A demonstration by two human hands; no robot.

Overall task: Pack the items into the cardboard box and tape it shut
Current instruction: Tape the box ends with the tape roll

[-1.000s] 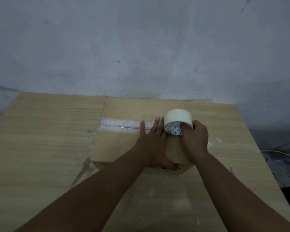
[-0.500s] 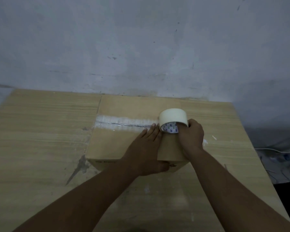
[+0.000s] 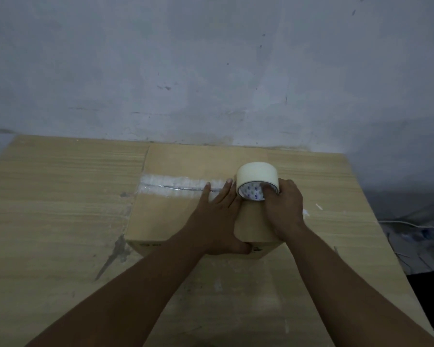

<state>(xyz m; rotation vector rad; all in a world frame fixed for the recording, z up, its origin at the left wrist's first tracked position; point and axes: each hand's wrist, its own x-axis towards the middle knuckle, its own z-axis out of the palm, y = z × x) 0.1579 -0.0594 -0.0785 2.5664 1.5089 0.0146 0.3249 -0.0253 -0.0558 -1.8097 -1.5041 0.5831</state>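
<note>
A closed cardboard box (image 3: pixel 176 216) sits on the wooden table. A strip of clear tape (image 3: pixel 176 185) runs along its top seam from the left edge toward the middle. My left hand (image 3: pixel 216 216) lies flat on the box top, fingers straight and pressing on the tape, thumb hooked over the near edge. My right hand (image 3: pixel 283 204) grips a cream roll of tape (image 3: pixel 257 176) standing on the box just right of my left fingertips, with fingers inside its core.
The wooden table (image 3: pixel 55 221) reaches to a grey wall at the back. Its right edge drops off to a dark floor with white cables (image 3: pixel 411 225). A small white scrap (image 3: pixel 318 206) lies on the table right of the box.
The roll and my right hand stay near the box's right part. My left hand's fingers have spread a little further over the tape. The camera shifted slightly.
</note>
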